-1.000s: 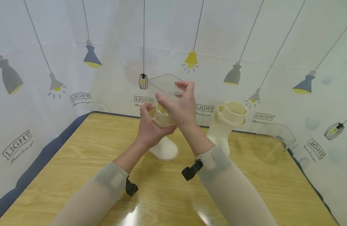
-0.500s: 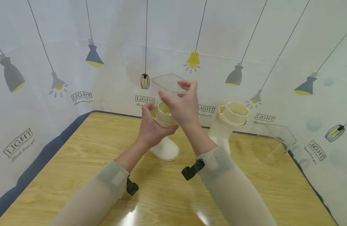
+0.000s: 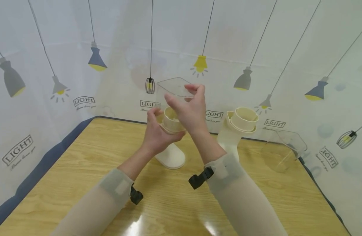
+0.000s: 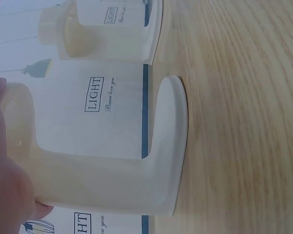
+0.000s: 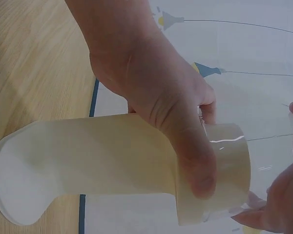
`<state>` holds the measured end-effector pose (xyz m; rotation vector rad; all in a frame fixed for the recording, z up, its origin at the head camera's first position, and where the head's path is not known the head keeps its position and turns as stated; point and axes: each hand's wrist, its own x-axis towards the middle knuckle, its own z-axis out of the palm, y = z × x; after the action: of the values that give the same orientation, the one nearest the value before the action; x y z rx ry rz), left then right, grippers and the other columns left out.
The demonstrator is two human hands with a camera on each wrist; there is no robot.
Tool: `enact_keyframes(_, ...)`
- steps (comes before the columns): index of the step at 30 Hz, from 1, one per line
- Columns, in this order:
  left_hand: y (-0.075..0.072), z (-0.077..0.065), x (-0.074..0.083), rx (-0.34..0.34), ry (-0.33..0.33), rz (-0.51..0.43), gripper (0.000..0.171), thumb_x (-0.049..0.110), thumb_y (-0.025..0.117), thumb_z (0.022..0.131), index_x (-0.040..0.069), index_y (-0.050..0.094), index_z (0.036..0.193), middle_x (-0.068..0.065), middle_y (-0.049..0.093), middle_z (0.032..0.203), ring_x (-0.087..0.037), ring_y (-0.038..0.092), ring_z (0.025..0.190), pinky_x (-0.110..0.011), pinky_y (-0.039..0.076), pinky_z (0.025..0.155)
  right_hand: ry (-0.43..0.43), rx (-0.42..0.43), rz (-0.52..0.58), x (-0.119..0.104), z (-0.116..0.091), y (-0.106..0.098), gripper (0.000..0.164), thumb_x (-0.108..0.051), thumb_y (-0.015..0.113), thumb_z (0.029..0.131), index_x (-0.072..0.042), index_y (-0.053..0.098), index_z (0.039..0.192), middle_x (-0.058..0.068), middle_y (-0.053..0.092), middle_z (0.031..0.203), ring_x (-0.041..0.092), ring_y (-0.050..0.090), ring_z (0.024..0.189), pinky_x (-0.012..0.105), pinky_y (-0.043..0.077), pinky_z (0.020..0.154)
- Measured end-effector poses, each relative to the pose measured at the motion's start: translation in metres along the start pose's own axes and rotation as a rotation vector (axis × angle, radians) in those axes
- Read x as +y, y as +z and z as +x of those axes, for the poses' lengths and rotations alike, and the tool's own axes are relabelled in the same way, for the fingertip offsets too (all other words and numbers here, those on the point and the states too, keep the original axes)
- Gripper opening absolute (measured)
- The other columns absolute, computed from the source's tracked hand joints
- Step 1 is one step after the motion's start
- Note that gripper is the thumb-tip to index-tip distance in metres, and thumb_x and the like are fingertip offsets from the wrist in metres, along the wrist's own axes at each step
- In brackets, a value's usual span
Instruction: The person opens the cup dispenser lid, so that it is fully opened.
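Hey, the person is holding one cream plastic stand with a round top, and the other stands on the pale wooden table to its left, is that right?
Not quite: the other cream plastic stand is on the pale wooden table to the right of the held stand, as the head view shows.

to the right of the grip i see a cream stand [image 3: 230, 134], a clear container [image 3: 279, 157] farther right, wooden table [image 3: 166, 203] below, lamp-printed curtain [image 3: 122, 85] behind.
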<state>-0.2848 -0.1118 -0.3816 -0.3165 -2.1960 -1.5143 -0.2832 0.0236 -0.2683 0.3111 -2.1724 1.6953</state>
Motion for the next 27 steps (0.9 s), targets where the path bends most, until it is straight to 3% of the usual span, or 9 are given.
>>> enact_keyframes(5, -0.0010, -0.0004, -0.0023, -0.022, -0.021, 0.003, 0.121, 0.040, 0.103, 0.067, 0.010, 0.026, 0.155, -0.026, 0.045, 0.154, -0.039, 0.055, 0.136, -0.057, 0.048, 0.118, -0.027, 0.006, -0.035, 0.0007, -0.0040, 0.0015, 0.078, -0.046, 0.093, 0.083, -0.018, 0.046, 0.139, -0.003, 0.058, 0.152, 0.027, 0.059, 0.131, 0.047, 0.054, 0.107)
enact_keyframes(12, -0.0036, 0.0014, -0.0006, -0.044, -0.050, -0.002, 0.122, 0.038, 0.104, 0.066, 0.011, 0.027, 0.156, -0.026, 0.044, 0.156, -0.040, 0.056, 0.135, -0.057, 0.050, 0.117, -0.080, 0.008, -0.096, -0.0040, -0.0071, 0.0022, 0.078, -0.045, 0.093, 0.084, -0.014, 0.047, 0.139, 0.001, 0.056, 0.151, 0.026, 0.058, 0.129, 0.046, 0.053, 0.108)
enact_keyframes(21, -0.0035, 0.0018, 0.0022, -0.030, 0.002, 0.013, 0.124, 0.037, 0.105, 0.067, 0.010, 0.027, 0.160, -0.024, 0.044, 0.158, -0.040, 0.053, 0.142, -0.058, 0.047, 0.119, -0.008, 0.045, 0.059, -0.0016, -0.0030, -0.0036, 0.075, -0.043, 0.094, 0.084, -0.018, 0.049, 0.138, 0.000, 0.058, 0.152, 0.034, 0.060, 0.134, 0.047, 0.055, 0.109)
enact_keyframes(27, -0.0034, 0.0002, 0.0026, -0.043, -0.004, 0.001, 0.122, 0.036, 0.105, 0.067, 0.010, 0.027, 0.157, -0.024, 0.045, 0.155, -0.038, 0.056, 0.136, -0.057, 0.050, 0.116, -0.058, 0.021, -0.017, -0.0010, -0.0094, -0.0045, 0.079, -0.045, 0.095, 0.083, -0.017, 0.049, 0.140, -0.001, 0.057, 0.149, 0.029, 0.058, 0.135, 0.050, 0.056, 0.107)
